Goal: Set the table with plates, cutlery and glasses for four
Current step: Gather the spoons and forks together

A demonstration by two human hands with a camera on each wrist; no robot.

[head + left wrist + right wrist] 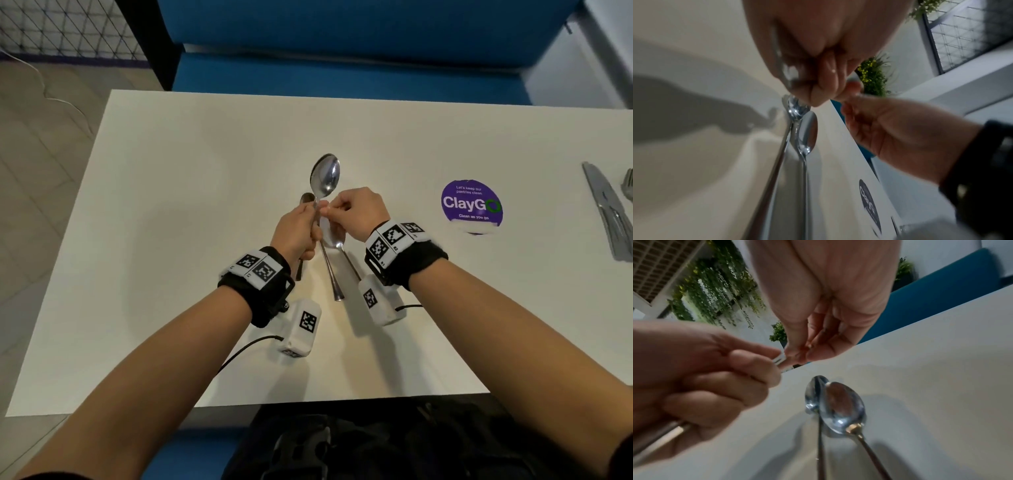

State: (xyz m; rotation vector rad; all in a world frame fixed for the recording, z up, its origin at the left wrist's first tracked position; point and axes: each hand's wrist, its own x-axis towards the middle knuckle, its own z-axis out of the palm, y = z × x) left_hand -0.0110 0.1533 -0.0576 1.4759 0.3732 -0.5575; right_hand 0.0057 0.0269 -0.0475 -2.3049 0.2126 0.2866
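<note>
On the white table (171, 205), my left hand (298, 233) grips the handle of a steel spoon (325, 178), its bowl raised and pointing away from me. My right hand (356, 212) pinches that spoon's neck just above the left fist; the right wrist view shows my right hand's fingertips (797, 353) on the metal beside the left hand (705, 378). Two more spoons lie on the table under my hands. One (334, 236) points its handle toward my right wrist. The other's long handle (330, 274) runs toward me. Both bowls (842, 407) (813, 394) sit side by side.
Several knives (606, 212) and a fork (628, 185) lie at the table's right edge. A purple round sticker (472, 205) is stuck right of my hands. A blue bench (342, 51) runs behind the far edge, and tiled floor lies left.
</note>
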